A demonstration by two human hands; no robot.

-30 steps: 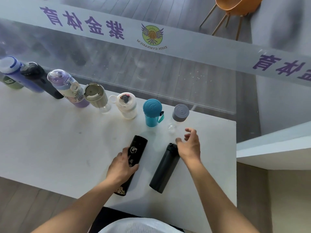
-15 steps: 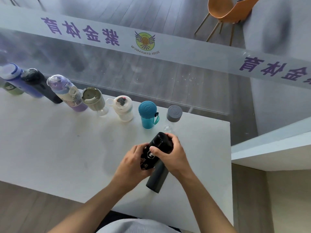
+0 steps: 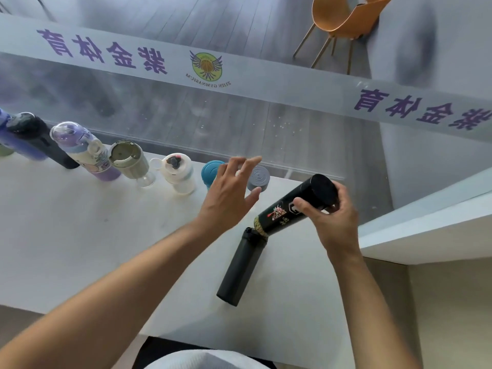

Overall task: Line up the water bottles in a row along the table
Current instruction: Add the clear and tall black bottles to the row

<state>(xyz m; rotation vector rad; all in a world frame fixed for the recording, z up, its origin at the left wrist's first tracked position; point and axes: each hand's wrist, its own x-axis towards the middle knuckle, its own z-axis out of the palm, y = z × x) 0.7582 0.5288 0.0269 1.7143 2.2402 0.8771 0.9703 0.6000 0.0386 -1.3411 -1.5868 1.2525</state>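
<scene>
My right hand (image 3: 332,222) grips a black printed flask (image 3: 295,206), tilted in the air near the table's far right. My left hand (image 3: 229,193) hovers open just left of it, partly covering a teal-lidded bottle (image 3: 210,171) and a grey-capped clear bottle (image 3: 258,178). A plain dark bottle (image 3: 241,267) lies on its side on the white table (image 3: 80,249). Along the far edge stand a white bottle (image 3: 178,174), an olive-lidded cup (image 3: 130,161), a purple bottle (image 3: 87,150), a black bottle (image 3: 40,139) and a blue bottle (image 3: 13,145).
A glass partition with a frosted lettered band (image 3: 239,75) runs right behind the row. A white ledge (image 3: 426,222) rises past the table's right edge. An orange chair (image 3: 343,20) stands on the wooden floor beyond the glass.
My left hand lifted the printed flask off the table and passed it to my right hand, then let go. The flask moved right and up; the plain dark bottle stayed lying.
</scene>
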